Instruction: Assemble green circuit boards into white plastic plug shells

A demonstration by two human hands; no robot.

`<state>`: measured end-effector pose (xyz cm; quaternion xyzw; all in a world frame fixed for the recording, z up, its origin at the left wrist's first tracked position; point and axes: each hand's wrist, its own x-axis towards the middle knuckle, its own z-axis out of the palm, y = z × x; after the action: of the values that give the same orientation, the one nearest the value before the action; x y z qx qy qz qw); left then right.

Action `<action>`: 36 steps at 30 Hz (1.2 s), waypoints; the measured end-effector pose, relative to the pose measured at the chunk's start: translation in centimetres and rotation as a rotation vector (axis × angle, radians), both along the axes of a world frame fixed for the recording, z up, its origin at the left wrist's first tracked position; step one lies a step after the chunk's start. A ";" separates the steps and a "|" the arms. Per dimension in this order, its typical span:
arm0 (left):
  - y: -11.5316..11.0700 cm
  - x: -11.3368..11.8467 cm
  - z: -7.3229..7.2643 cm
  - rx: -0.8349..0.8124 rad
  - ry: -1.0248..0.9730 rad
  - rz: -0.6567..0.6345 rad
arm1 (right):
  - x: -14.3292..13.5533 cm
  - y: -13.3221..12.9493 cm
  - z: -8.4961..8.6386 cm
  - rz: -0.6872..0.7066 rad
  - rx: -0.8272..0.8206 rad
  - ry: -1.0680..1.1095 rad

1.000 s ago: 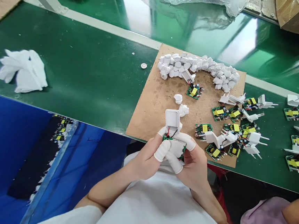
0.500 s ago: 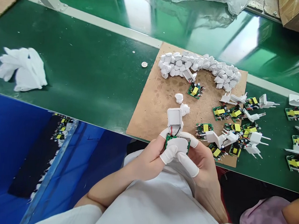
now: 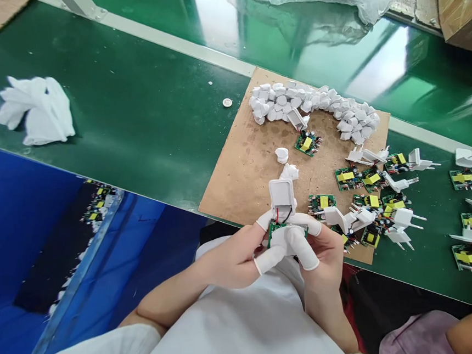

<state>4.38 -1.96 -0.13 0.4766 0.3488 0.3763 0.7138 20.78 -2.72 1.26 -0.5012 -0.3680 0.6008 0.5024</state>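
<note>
Both hands wear white finger cots and meet in front of my chest at the table's edge. My left hand point(image 3: 250, 250) is closed on the left side of a small green circuit board point(image 3: 273, 234). My right hand point(image 3: 316, 250) grips the same board from the right, its thumb pressed on a white piece point(image 3: 282, 236) lying over the board's face. Red and black wires run from the board up to a white plastic plug housing point(image 3: 282, 194), its hollow side facing me. Just beyond the housing sit two small white pieces point(image 3: 281, 155).
A brown cardboard sheet point(image 3: 227, 182) carries a curved heap of white pieces point(image 3: 282, 101) and a wired board point(image 3: 307, 143). Several boards with plug housings point(image 3: 372, 180) lie to the right. White gloves point(image 3: 35, 110) rest far left. A co-worker's sleeve point(image 3: 407, 346) shows lower right.
Both hands, with the board and housing, have shifted slightly right and toward me. My right thumb has moved up onto the white piece, and my left thumb has slid lower.
</note>
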 end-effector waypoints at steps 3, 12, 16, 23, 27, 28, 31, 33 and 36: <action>-0.1 0.3 0.3 0.017 0.010 0.059 | 0.3 0.0 -0.2 0.140 0.077 0.036; 0.0 0.5 0.3 -0.129 0.005 0.080 | 1.5 -0.1 -0.3 0.351 0.026 0.151; 0.0 0.8 0.0 -0.252 -0.141 0.165 | 1.6 -0.3 -0.7 0.313 0.055 0.014; 0.9 0.8 -1.7 -0.258 -0.192 0.345 | 1.0 1.0 -0.6 0.265 0.685 -0.732; 1.0 0.3 -1.9 -0.388 -0.267 0.338 | 0.9 1.3 0.8 0.464 0.819 -0.900; 1.0 0.1 -1.8 -0.430 -0.315 0.343 | 1.2 1.4 1.3 0.500 0.847 -0.911; 1.2 -0.7 -1.5 -0.535 -0.466 0.346 | 2.6 2.3 2.9 0.438 0.878 -0.941; 1.5 -1.2 -1.4 -0.572 -0.526 0.328 | 3.5 4.1 4.2 0.324 0.856 -1.017; 1.8 -1.5 -1.6 -0.582 -0.558 0.346 | 3.5 8.6 5.7 0.434 0.774 -1.218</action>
<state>2.89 -0.16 -1.73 0.0702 0.3087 0.4908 0.8117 24.29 5.87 6.96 -0.4487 -0.8562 0.1306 0.2204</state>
